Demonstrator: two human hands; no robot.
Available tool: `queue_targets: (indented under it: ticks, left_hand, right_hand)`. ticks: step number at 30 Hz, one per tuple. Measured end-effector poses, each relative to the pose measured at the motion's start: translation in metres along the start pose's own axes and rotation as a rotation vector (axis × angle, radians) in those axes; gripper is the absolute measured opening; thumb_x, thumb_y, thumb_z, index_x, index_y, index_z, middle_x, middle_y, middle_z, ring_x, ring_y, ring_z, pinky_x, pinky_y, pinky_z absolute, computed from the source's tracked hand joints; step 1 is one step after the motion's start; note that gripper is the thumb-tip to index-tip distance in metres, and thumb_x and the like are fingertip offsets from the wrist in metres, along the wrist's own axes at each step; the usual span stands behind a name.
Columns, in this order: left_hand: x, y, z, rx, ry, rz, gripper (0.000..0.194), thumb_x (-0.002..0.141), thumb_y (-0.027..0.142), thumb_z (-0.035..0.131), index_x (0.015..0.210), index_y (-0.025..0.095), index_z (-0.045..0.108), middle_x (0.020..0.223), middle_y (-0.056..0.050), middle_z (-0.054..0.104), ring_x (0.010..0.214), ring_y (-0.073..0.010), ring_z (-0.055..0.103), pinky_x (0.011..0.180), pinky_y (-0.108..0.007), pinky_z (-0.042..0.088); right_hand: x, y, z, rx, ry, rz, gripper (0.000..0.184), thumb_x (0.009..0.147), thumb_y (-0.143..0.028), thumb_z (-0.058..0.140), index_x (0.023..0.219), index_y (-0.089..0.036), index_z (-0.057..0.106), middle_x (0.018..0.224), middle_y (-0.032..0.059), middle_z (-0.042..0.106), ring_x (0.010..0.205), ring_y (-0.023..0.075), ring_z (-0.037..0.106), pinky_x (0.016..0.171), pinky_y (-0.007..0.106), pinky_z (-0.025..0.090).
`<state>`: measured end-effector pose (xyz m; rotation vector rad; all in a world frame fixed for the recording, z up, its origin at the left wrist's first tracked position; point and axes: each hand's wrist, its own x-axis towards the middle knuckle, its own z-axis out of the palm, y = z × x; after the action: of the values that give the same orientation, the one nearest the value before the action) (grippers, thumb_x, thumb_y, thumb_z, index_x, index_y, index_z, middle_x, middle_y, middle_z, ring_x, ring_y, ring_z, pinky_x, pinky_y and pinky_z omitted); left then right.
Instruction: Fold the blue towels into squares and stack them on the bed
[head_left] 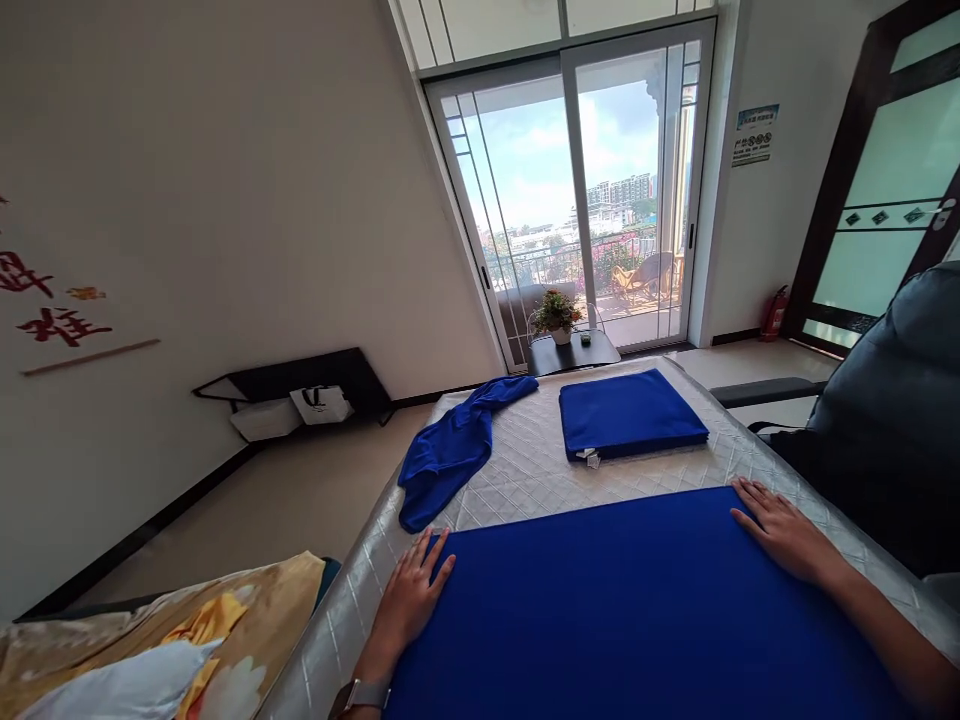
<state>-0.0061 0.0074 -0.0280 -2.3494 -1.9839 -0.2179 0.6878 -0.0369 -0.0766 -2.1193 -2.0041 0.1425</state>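
Note:
A blue cloth (600, 600) lies spread flat over the near part of a pale quilted mattress (525, 470). On its far left corner rests my left hand (415, 585), palm down with fingers apart. My right hand (787, 530) lies flat at the far right corner, its fingers stretched out. Neither hand grips anything. Beyond the spread cloth sits a neatly folded blue cloth stack (630, 410) with a small white tag (589, 458). A crumpled blue cloth (454, 445) lies to its left, along the mattress edge. The spread cloth's near edge is out of view.
At the lower left lies patterned bedding (262, 610) with a white pillow (127, 685). A black chair (892, 400) stands close on the right. Behind the mattress, a small table (592, 350) holds a potted plant (556, 315). A low black rack (300, 385) stands by the left wall.

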Motion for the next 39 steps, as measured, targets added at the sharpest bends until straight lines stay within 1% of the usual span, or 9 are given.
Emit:
queue_targets:
  ticks: [9,15,18,24,26,28,30,32,39]
  left_hand:
    - [-0.006,0.009,-0.006,0.020,0.008,-0.022,0.062,0.103,0.056,0.029,0.158,0.028,0.030,0.165,-0.008,0.032,0.152,-0.0278,0.027,0.121,-0.052,0.025]
    - [-0.011,0.015,-0.012,0.006,0.016,-0.057,0.063,0.102,0.058,0.030,0.157,0.026,0.033,0.164,-0.010,0.032,0.152,-0.0305,0.026,0.120,-0.051,0.027]
    - [-0.013,0.017,-0.016,0.009,0.008,-0.061,0.064,0.102,0.059,0.030,0.157,0.026,0.033,0.165,-0.010,0.031,0.152,-0.0304,0.025,0.121,-0.050,0.026]
    - [-0.016,0.020,-0.021,0.012,-0.006,-0.077,0.063,0.102,0.059,0.029,0.156,0.027,0.033,0.165,-0.010,0.031,0.152,-0.0300,0.025,0.121,-0.049,0.025]
    - [-0.016,0.019,-0.021,0.015,-0.003,-0.070,0.063,0.102,0.058,0.029,0.156,0.027,0.034,0.165,-0.010,0.031,0.152,-0.0297,0.026,0.121,-0.049,0.025]
    - [-0.016,0.019,-0.020,0.023,0.004,-0.066,0.063,0.102,0.058,0.028,0.156,0.027,0.034,0.164,-0.010,0.031,0.152,-0.0295,0.026,0.121,-0.050,0.025]
    - [-0.016,0.017,-0.017,0.026,0.012,-0.062,0.063,0.102,0.058,0.029,0.156,0.026,0.035,0.164,-0.011,0.032,0.152,-0.0294,0.026,0.121,-0.049,0.025]
    - [-0.015,0.015,-0.014,0.020,0.022,-0.059,0.064,0.102,0.059,0.029,0.156,0.026,0.035,0.164,-0.011,0.032,0.152,-0.0297,0.026,0.122,-0.049,0.025]
    - [-0.009,0.009,-0.007,-0.003,0.031,-0.055,0.064,0.101,0.059,0.028,0.156,0.026,0.034,0.164,-0.010,0.033,0.152,-0.0287,0.025,0.122,-0.049,0.025]
  right_hand:
    - [-0.005,-0.004,-0.009,-0.043,-0.040,0.027,0.080,0.095,-0.069,0.017,0.161,-0.023,0.022,0.167,0.0020,0.018,0.154,0.0219,0.010,0.126,0.047,0.012]
    - [0.001,-0.019,-0.022,-0.157,-0.093,0.091,0.073,0.094,-0.056,0.026,0.159,-0.021,0.031,0.165,0.0057,0.025,0.153,0.0248,0.016,0.124,0.050,0.018]
    - [0.001,-0.078,-0.028,-0.235,-0.028,0.087,0.068,0.096,-0.042,0.026,0.155,-0.011,0.038,0.164,0.0121,0.025,0.153,0.0268,0.018,0.124,0.050,0.017]
    - [-0.021,-0.275,-0.012,0.031,-0.084,-0.329,0.069,0.101,-0.058,0.019,0.159,-0.022,0.028,0.166,0.0027,0.019,0.154,0.0210,0.013,0.126,0.044,0.011]
    - [-0.027,-0.315,-0.005,0.100,-0.150,-0.427,0.071,0.101,-0.062,0.017,0.160,-0.024,0.024,0.167,0.0018,0.017,0.154,0.0203,0.011,0.126,0.044,0.009]
    - [-0.030,-0.328,-0.002,0.133,-0.190,-0.448,0.072,0.101,-0.064,0.016,0.161,-0.024,0.022,0.167,0.0022,0.016,0.155,0.0202,0.009,0.126,0.045,0.007]
    - [-0.031,-0.315,-0.001,0.138,-0.194,-0.417,0.072,0.100,-0.065,0.016,0.161,-0.026,0.020,0.167,0.0019,0.015,0.155,0.0202,0.009,0.126,0.045,0.007]
    - [-0.029,-0.279,-0.002,0.122,-0.171,-0.370,0.071,0.100,-0.066,0.017,0.160,-0.028,0.019,0.167,0.0002,0.014,0.155,0.0203,0.009,0.126,0.045,0.007]
    - [-0.017,-0.085,-0.020,-0.058,-0.072,-0.002,0.074,0.098,-0.061,0.020,0.159,-0.022,0.029,0.166,0.0033,0.023,0.153,0.0232,0.017,0.125,0.047,0.015]
